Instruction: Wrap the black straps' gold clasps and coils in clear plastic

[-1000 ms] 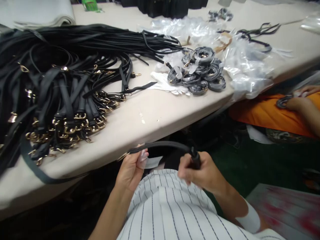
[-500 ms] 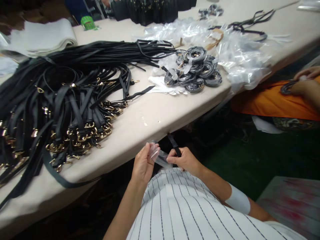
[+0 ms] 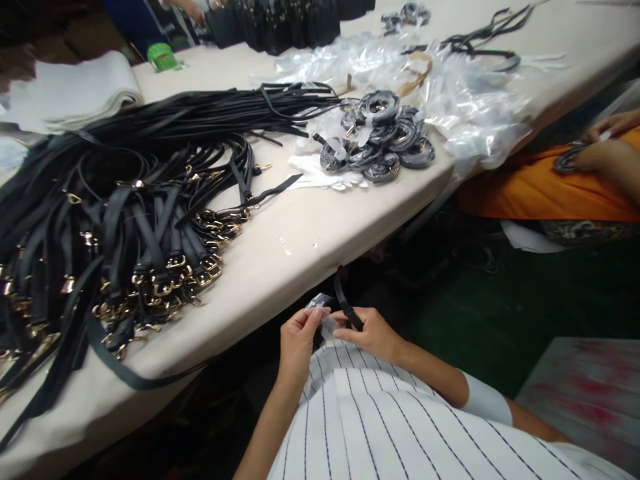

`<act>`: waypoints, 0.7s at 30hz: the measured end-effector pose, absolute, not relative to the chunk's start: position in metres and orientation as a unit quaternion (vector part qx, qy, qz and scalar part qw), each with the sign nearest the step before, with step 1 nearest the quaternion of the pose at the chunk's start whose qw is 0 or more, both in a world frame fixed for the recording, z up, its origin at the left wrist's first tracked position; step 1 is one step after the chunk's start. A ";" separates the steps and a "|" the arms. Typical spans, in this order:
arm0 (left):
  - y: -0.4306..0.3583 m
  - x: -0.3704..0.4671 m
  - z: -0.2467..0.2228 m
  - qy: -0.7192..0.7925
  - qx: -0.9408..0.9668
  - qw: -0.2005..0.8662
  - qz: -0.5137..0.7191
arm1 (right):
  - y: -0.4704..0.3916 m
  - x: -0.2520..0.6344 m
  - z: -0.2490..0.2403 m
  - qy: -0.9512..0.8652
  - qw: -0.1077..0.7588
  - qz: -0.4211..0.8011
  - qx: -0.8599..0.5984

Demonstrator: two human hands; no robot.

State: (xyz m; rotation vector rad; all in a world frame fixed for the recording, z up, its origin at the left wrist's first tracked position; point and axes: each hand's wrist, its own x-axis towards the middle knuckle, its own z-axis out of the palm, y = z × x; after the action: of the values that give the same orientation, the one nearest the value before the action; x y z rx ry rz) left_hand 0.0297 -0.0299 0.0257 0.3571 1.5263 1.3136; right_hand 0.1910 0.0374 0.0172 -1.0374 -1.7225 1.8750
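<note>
Below the table's front edge, my left hand [image 3: 299,339] pinches a small clear plastic film [image 3: 327,327] between thumb and fingers. My right hand [image 3: 373,333] is closed on a black strap [image 3: 345,301], whose length runs up toward the table edge; its thumb side also meets the plastic. Both hands are close together in front of the striped clothing. On the table to the left lies a large heap of black straps [image 3: 150,220] with gold buckles. Coiled straps in clear wrap [image 3: 383,137] are piled near the front edge, beside white strips [image 3: 320,175].
Crumpled clear plastic bags [image 3: 480,113] spread over the table [image 3: 280,260] at the right. A white folded sheet [image 3: 90,87] and a green tape roll [image 3: 163,57] stand at the back left. Another person's hand [image 3: 610,127] rests over orange cloth [image 3: 505,187] at the right.
My left hand has closed from a looser hold into a pinch on the plastic and come nearer the right hand. The plastic is more bunched. The whole view has shifted slightly.
</note>
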 end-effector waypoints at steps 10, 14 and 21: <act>-0.019 0.017 0.000 0.552 -0.036 0.567 0.610 | 0.046 0.229 0.020 -0.508 0.155 0.763 -0.369; -0.014 0.021 0.000 0.538 -0.053 0.573 0.616 | 0.050 0.233 0.022 -0.448 0.138 0.820 -0.329; -0.020 0.013 -0.002 0.544 -0.036 0.570 0.614 | 0.047 0.230 0.019 -0.416 0.129 0.834 -0.340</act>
State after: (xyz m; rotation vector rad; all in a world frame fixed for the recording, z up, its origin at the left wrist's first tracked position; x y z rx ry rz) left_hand 0.0129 -0.0202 -0.0023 -0.0852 1.2776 1.4412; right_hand 0.2301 0.0474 0.0187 -0.9875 -1.2084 2.4238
